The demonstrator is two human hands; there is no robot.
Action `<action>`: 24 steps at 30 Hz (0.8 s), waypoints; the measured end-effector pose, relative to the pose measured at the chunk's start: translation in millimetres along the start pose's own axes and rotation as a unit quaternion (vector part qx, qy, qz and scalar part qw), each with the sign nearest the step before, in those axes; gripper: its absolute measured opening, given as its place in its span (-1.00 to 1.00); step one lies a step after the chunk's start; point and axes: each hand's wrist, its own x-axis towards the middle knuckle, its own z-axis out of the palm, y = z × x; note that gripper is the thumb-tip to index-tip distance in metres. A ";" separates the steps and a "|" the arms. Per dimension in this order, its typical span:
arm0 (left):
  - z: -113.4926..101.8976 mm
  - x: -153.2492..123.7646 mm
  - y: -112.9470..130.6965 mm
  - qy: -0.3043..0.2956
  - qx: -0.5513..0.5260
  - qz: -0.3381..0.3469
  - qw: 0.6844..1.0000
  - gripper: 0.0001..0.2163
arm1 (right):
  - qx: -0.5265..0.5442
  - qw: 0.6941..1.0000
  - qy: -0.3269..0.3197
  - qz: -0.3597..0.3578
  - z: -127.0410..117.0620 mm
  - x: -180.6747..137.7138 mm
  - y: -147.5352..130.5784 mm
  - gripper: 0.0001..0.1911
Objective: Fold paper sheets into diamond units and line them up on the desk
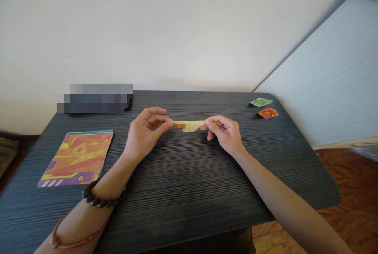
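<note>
- Left hand point(146, 132): thumb and forefinger closed in a pinch on the paper's left tip, the other fingers loosely bent and fanned above it.
- Right hand point(226, 132): thumb and forefinger likewise nipped together on the right end, the remaining fingers curled underneath.
- Between them, the paper point(190, 125), a small folded strip, pale yellow with an orange patch toward the left. Its long axis runs side to side, nearly parallel to the table's far edge. The long straight edge faces the wall; the slanted sides narrow to a short edge pointing back at the person. I can't tell whether it touches the table.
- The table point(189, 175), dark and ribbed, spreads below the paper to the near edge and beyond it to the wall point(177, 29).
- Leftward, a stack point(78, 157) of patterned sheets lies just beside the left forearm, which wears dark beads point(103, 199). Behind the stack sits a dark object point(94, 106), blurred into blocks.
- Rightward, table top stretches from the right hand to a green fold point(261, 102) and an orange fold point(268, 113), near each other by the far right corner. The right forearm crosses the near edge.
</note>
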 end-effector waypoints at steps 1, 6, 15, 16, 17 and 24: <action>0.7 0.2 0.3 0.001 -0.020 -0.012 1.000 -0.66 | 0.009 1.000 0.000 0.008 0.3 0.1 -1.1 -0.79; 3.9 -1.2 -1.1 -0.037 -0.071 -0.067 0.995 -0.71 | 0.035 0.999 0.010 0.025 1.9 0.5 -4.4 -0.79; 6.1 -3.5 1.1 -0.008 -0.041 -0.072 0.997 -0.72 | 0.033 0.999 0.007 0.028 2.3 0.5 -1.1 -0.75; 6.6 -3.5 1.5 -0.002 -0.042 -0.067 0.997 -0.72 | 0.030 0.999 0.005 0.030 2.3 0.4 -0.5 -0.74; 7.1 -3.4 2.0 0.003 -0.043 -0.062 0.997 -0.73 | 0.027 0.999 0.004 0.032 2.3 0.2 0.0 -0.74; 5.7 -4.7 6.5 0.004 0.007 -0.050 0.999 -0.75 | 0.012 0.999 -0.008 0.043 1.4 0.1 -0.2 -0.74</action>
